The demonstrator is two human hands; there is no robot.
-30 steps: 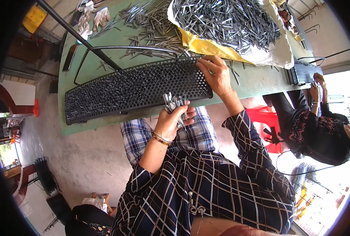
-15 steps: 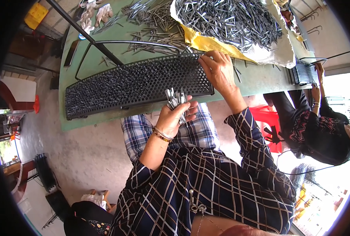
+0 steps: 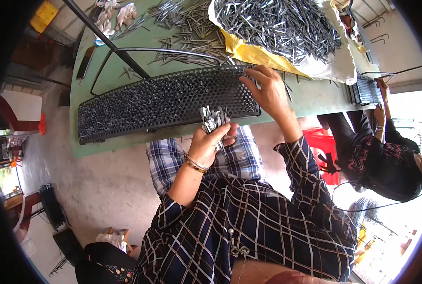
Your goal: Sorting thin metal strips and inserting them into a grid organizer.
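My left hand is closed around a bundle of thin grey metal strips, their ends fanned upward just below the black perforated panel. The panel lies on the table along its near edge. Strips stand packed in its holes over the left and middle, while many holes at the right show bare. At the panel's far right edge, my right hand has thumb and forefinger brought together over the holes; whatever is between the fingertips is too small to make out.
A white and yellow sack heaped with strips lies open on the green table. Loose strips spread left of it. A black bar frame rises behind the panel. Gloves lie far left. A co-worker handles another panel at right.
My right hand has shifted slightly right along the panel's far edge. My left hand stays in place with the bundle, its fingers a little more curled.
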